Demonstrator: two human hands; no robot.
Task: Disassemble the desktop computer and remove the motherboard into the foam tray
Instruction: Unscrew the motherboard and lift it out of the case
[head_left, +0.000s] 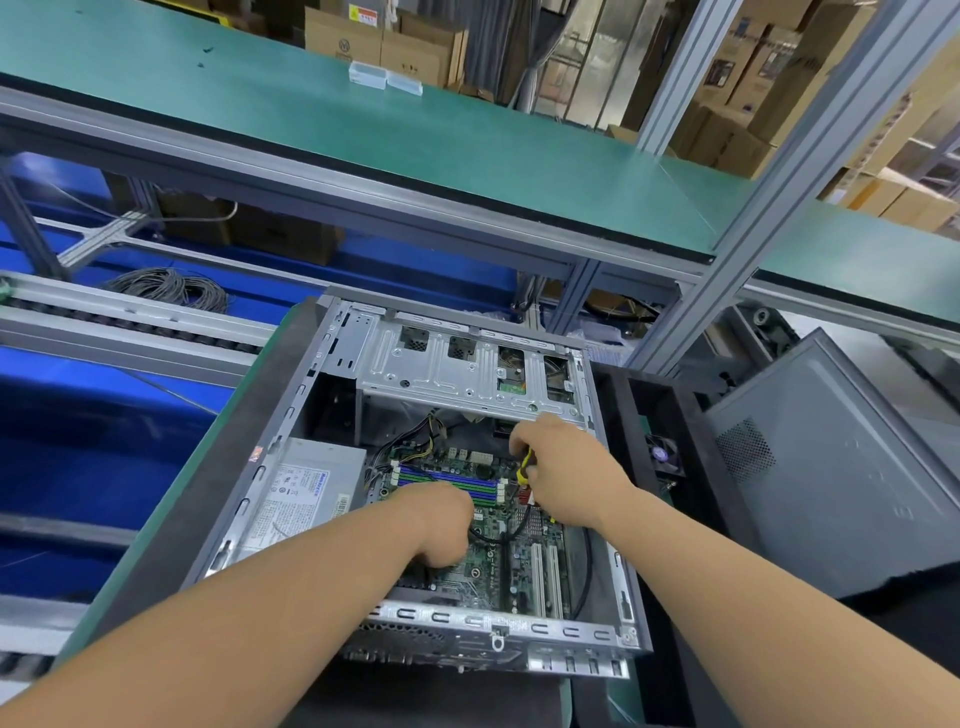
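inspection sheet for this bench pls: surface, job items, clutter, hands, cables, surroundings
Surface: green bench mat under the case.
Job's things: open computer case; motherboard in place; power supply fitted.
Clutter: grey side panel at right.
Hands: left hand on the board, grip hidden; right hand holds a yellow-handled tool.
Cables: black cable looped over the board; wire coil far left.
Surroundings: upper shelf; cardboard boxes.

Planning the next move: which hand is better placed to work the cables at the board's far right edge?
Right. The right hand already grips a yellow-handled tool there; the left hand is lower on the motherboard.
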